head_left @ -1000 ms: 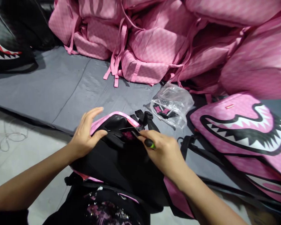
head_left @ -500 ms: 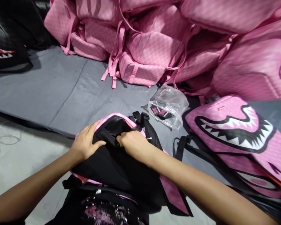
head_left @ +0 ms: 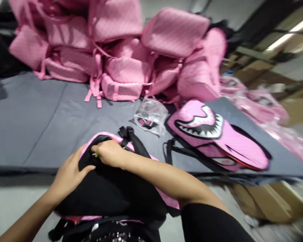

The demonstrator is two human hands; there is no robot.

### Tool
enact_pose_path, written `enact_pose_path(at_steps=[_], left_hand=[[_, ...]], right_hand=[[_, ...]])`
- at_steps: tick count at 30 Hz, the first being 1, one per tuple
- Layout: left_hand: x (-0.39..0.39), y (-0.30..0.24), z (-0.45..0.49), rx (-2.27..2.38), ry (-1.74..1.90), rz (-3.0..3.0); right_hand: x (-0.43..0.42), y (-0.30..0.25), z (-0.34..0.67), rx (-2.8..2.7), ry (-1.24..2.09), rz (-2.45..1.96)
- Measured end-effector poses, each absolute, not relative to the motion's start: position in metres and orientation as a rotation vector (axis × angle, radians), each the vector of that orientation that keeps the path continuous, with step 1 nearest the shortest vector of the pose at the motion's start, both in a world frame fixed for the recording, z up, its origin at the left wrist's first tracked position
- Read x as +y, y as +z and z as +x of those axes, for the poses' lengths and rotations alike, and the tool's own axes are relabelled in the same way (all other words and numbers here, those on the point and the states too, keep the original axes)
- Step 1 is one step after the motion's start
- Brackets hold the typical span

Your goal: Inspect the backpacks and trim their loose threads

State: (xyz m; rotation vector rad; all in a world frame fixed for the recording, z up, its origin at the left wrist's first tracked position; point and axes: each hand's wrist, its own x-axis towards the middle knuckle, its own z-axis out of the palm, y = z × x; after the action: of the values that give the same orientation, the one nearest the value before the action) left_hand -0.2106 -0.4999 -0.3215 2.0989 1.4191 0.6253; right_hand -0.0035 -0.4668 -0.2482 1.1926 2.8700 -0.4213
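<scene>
A black and pink backpack (head_left: 111, 191) lies back-side up in front of me, half on the floor, half on the grey mat. My left hand (head_left: 70, 174) presses flat on its upper left, thumb spread toward the top edge. My right hand (head_left: 108, 153) reaches across to the top rim, its fingers curled closed at the pink-trimmed edge; a green fingernail shows beside it. What the fingers pinch is hidden. The backpack's black straps and buckle (head_left: 128, 134) stick out just beyond my right hand.
A grey mat (head_left: 35, 127) covers the floor ahead. A pile of pink backpacks (head_left: 121, 53) rises at its far side. A clear plastic bag (head_left: 150, 116) with small pink parts lies mid-mat. A pink shark-mouth backpack (head_left: 212, 134) lies to the right. Cardboard (head_left: 262, 198) sits at lower right.
My right hand has slid left along the backpack's top rim toward my left hand. The view has swung up and right, showing more of the room.
</scene>
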Motion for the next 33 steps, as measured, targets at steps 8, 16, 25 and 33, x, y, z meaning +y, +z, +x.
enact_pose_path(at_steps=[8,16,25,33], left_hand=[[-0.484,-0.319,-0.210,1.642,0.388,1.982],[-0.479,-0.316,-0.213,1.465,0.410,1.866],[-0.434,-0.280,-0.202,1.351,0.565,1.838],[-0.312,-0.260,0.020,0.913,0.176,2.418]], right_hand=[[-0.524,-0.215,0.064,2.202,-0.278,1.447],[-0.561,-0.209,0.153,1.946,0.241,2.425],[-0.490,-0.304,0.230,2.080,-0.066,2.360],[-0.428,-0.344,0.275,1.741,-0.040,2.601]])
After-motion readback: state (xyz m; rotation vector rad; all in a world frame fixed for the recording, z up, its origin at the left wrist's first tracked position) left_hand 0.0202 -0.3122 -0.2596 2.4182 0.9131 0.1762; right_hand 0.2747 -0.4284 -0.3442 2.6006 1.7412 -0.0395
